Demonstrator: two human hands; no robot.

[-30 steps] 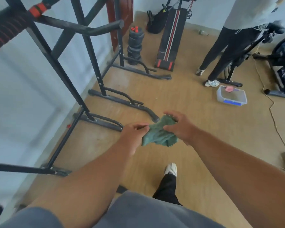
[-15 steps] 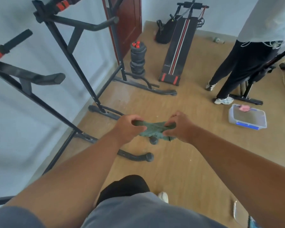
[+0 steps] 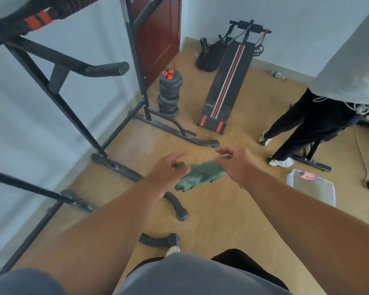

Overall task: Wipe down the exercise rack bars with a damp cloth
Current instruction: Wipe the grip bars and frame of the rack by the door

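A green cloth (image 3: 200, 175) hangs stretched between my two hands above the wooden floor. My left hand (image 3: 166, 173) pinches its left corner between thumb and fingers. My right hand (image 3: 234, 162) pinches the right end with curled fingers. The black exercise rack (image 3: 68, 107) stands to my left along the wall. Its padded arm bar (image 3: 102, 70) juts toward me at upper left, and a grip with orange bands (image 3: 36, 19) runs across the top. Its floor feet (image 3: 177, 209) curve out just below the cloth.
A stack of black weight plates (image 3: 168, 96) and a sit-up bench (image 3: 226, 88) stand by the red door. Another person's legs (image 3: 303, 128) are at the right. A plastic basin (image 3: 311, 188) with a pink cloth sits on the floor, cables beside it.
I have stepped closer to the rack and the view has lifted. My hands have spread apart, opening the cloth from a bunched wad into a wider strip.
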